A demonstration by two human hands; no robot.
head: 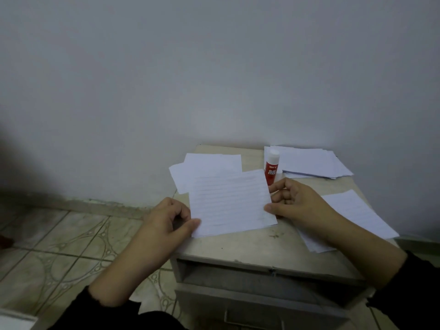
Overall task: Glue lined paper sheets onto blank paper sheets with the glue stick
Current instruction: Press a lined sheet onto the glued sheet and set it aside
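I see the lined paper sheet (pixel 232 202) above the counter (pixel 250 244) — left hand (pixel 166 221) and right hand (pixel 294 202) each pinch 1 side edge. It looks thin, floppy — hold edges lightly.

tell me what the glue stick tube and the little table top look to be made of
Glue stick: looks like smooth plastic, a red printed body under a white cap with a slight sheen. Table top: probably laminated board, a matte beige face with chipped front edge and scuffs; the core is not visible.

Black long sleeves (pixel 114 313) are pushed back to mid-forearm, leaving both wrists and hands bare.
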